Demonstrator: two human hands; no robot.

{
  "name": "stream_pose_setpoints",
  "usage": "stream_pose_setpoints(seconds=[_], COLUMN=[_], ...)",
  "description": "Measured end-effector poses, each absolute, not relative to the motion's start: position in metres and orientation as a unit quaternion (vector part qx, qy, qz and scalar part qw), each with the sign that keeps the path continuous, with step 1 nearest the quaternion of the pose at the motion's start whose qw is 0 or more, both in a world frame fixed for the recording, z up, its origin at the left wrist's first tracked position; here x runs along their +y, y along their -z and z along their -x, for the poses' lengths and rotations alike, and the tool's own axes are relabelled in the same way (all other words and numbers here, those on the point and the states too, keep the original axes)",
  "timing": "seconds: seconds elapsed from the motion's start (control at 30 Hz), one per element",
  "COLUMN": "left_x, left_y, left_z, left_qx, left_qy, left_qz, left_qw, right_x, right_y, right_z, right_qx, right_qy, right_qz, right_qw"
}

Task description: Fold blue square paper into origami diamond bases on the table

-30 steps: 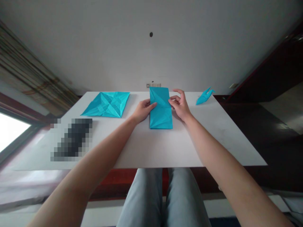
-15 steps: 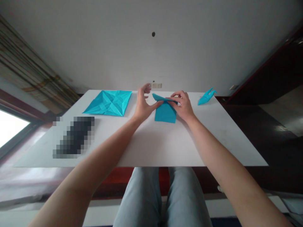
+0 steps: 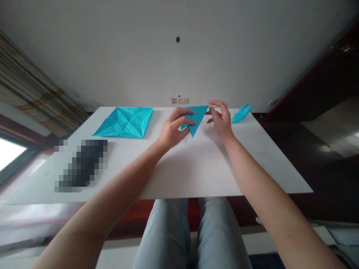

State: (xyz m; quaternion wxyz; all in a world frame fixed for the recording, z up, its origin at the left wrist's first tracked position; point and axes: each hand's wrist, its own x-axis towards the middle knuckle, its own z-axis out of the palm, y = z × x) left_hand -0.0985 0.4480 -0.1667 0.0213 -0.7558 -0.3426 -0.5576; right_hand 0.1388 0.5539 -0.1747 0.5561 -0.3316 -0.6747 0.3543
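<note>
A blue paper folded into a triangle [image 3: 195, 117] hangs just above the white table [image 3: 179, 168], point down. My left hand [image 3: 171, 129] pinches its left side between thumb and fingers. Close by its upper right corner is my right hand [image 3: 221, 118], fingers curled and apart; whether they touch the paper I cannot tell.
A creased, unfolded blue square sheet [image 3: 125, 122] lies at the table's far left. A small folded blue paper figure [image 3: 241, 113] sits at the far right. A dark pixelated object [image 3: 81, 165] lies on the left near side. My knees show below the table's near edge.
The flat blue rectangle was lifted off the table and collapsed into a triangle. My left hand now pinches it, and my right hand has eased off to its corner.
</note>
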Motion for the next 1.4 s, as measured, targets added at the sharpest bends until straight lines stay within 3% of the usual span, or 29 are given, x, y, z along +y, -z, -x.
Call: stream_pose_setpoints(seconds=[0.2,0.37,0.53,0.7,0.83,1.03,1.27,1.4], left_x=[0.444,0.450,0.471,0.485,0.484,0.470,0.465,0.466], left_y=[0.166,0.162,0.164,0.173,0.178,0.169,0.170,0.178], left_z=[0.090,0.087,0.108,0.127,0.128,0.129,0.136,0.127], left_qx=[-0.346,-0.422,-0.449,-0.470,-0.500,-0.471,-0.454,-0.465], left_qy=[0.563,0.659,0.725,0.745,0.701,0.608,0.477,0.479], left_qz=[0.750,0.594,0.477,0.423,0.443,0.502,0.524,0.533], left_qw=[-0.034,-0.186,-0.211,-0.213,-0.252,-0.396,-0.540,-0.521], right_x=[0.552,0.560,0.557,0.558,0.567,0.578,0.569,0.563], right_y=[0.171,0.172,0.178,0.183,0.184,0.185,0.188,0.188], right_z=[-0.136,-0.138,-0.135,-0.132,-0.136,-0.147,-0.141,-0.136], right_qx=[-0.682,-0.724,-0.727,-0.636,-0.593,-0.587,-0.650,-0.668], right_qy=[-0.400,-0.349,-0.457,-0.526,-0.511,-0.439,-0.458,-0.462], right_qz=[0.299,0.310,0.311,0.307,0.333,0.369,0.331,0.315], right_qw=[0.534,0.508,0.408,0.474,0.526,0.572,0.508,0.491])
